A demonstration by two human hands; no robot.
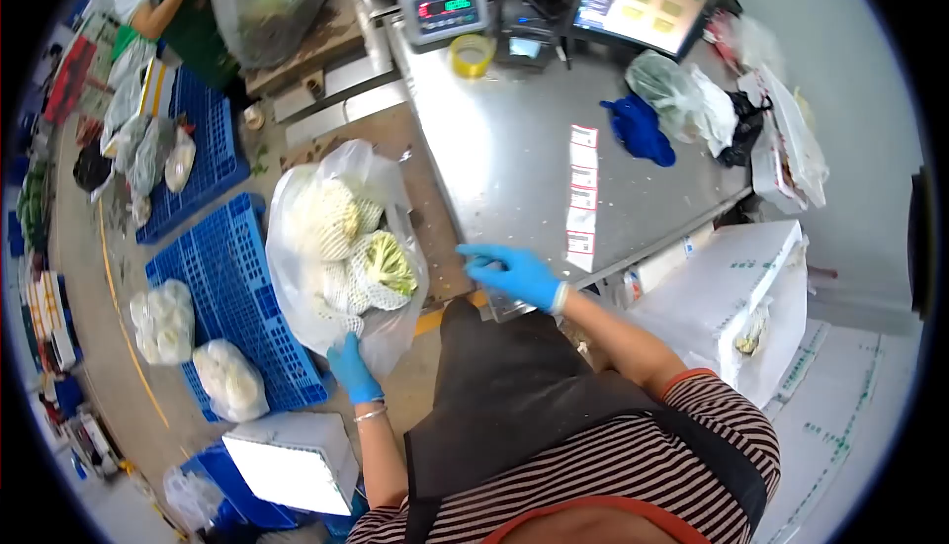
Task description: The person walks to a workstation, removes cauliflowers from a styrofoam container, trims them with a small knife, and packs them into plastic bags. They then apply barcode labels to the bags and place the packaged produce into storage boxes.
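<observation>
In a blue glove, my left hand (354, 368) is at the lower edge of a large clear plastic bag (292, 248); its fingers are closed on the bag's edge. The bag holds several cauliflowers (388, 269) in white foam nets and rests on a brown board (435, 208) beside the metal table. My right hand (516, 275), also gloved in blue, hovers near the table's front left corner. Its fingers are partly spread and nothing shows between them. A strip of printed labels (583, 198) lies on the metal table (504, 139) beyond it.
A scale (444, 12), yellow tape (472, 55), a monitor (643, 0) and a blue cloth (641, 131) are on the table. White foam boxes (712, 292) stand right. Blue pallets (237, 297) with bagged produce lie left. Another person (163, 10) handles a bag at upper left.
</observation>
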